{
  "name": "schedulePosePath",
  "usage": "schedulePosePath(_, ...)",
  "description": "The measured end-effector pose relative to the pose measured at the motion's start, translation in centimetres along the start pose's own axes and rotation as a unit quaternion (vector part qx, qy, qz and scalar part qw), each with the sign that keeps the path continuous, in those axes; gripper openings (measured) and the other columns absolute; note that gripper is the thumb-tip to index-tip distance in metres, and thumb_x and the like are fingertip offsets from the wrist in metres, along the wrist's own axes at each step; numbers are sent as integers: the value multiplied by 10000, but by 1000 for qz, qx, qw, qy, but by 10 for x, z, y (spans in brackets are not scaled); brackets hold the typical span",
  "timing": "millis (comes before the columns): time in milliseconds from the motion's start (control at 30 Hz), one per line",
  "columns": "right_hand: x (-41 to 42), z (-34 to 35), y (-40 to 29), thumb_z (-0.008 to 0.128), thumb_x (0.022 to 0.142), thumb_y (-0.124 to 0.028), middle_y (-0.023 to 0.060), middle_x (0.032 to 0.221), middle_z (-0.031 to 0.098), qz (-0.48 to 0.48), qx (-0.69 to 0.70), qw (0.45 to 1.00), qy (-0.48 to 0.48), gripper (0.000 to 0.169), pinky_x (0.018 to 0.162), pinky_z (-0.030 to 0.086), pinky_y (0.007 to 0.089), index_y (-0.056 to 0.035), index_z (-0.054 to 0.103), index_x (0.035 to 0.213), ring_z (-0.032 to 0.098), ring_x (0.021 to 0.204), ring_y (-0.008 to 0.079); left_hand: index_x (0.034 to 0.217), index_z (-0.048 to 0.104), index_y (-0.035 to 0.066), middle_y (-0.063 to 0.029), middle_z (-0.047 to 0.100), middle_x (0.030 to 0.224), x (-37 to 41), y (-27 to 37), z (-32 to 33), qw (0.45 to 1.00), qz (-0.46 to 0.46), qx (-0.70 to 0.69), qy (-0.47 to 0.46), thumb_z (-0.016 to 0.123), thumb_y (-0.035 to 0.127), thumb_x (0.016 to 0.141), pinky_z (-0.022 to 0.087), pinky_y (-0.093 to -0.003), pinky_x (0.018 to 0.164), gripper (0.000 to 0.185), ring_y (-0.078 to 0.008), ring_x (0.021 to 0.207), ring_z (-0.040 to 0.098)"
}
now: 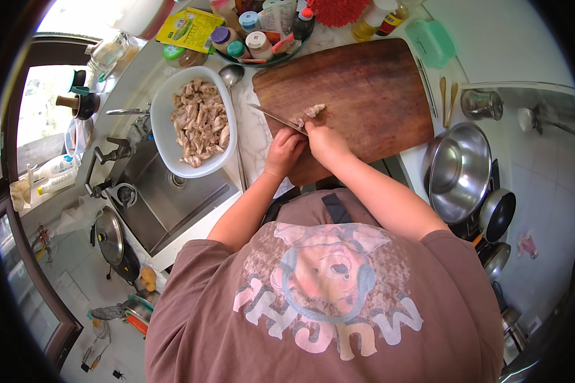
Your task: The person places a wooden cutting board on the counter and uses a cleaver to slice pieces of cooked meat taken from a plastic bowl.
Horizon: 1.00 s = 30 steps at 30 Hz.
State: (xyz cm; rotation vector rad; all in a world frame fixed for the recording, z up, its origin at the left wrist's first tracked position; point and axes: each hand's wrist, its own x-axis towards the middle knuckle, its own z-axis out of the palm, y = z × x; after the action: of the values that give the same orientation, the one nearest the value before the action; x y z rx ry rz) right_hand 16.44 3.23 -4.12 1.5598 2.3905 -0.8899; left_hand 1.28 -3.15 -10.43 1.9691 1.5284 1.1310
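My right hand (327, 144) grips a kitchen knife (278, 118), whose blade points to the upper left over the left part of a wooden cutting board (364, 86). Beside the blade, my left hand (285, 152) rests at the board's left edge with its fingers curled; whether it holds a piece of meat is hidden. One small piece of meat (315, 110) lies on the board just above the knife, with another bit against the blade. Left of the board, a white plastic tub (232, 129) contains many pieces of pale meat (199, 119).
A ladle (231, 76) lies between tub and board. The tub overhangs a steel sink (172, 210) with a faucet (98, 167). Seasoning bottles (258, 44) crowd a tray behind the board. A large steel bowl (460, 172) stands to the right, near a pan (497, 215).
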Motion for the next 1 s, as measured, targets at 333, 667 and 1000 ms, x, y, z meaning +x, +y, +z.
schedulePosePath(333,-25,-15,27,612,886,-178,229,872,709,-39,109,990,79,172,729,559,497,-24,656,949,709,836,392,1028,592,30,-104,543,973,8,4,3,975,-201,-7,99,758,-25,769,519,-322,671,312,-222,785,579)
schedulePosePath(667,-74,-8,117,709,935,-129,4,586,502,203,647,734,36,177,394,401,295,-20,572,908,444,402,89,1383,571,218,-98,545,1200,54,26,3,975,-183,123,-32,876,172,694,529,-408,908,755,-309,1159,552)
schedulePosePath(1000,-56,26,90,717,932,-125,4,589,515,182,621,762,-27,182,400,403,278,-18,570,923,440,406,80,1259,662,208,-72,560,1059,56,8,18,980,-183,69,-33,800,118,778,544,-403,805,508,-275,987,615)
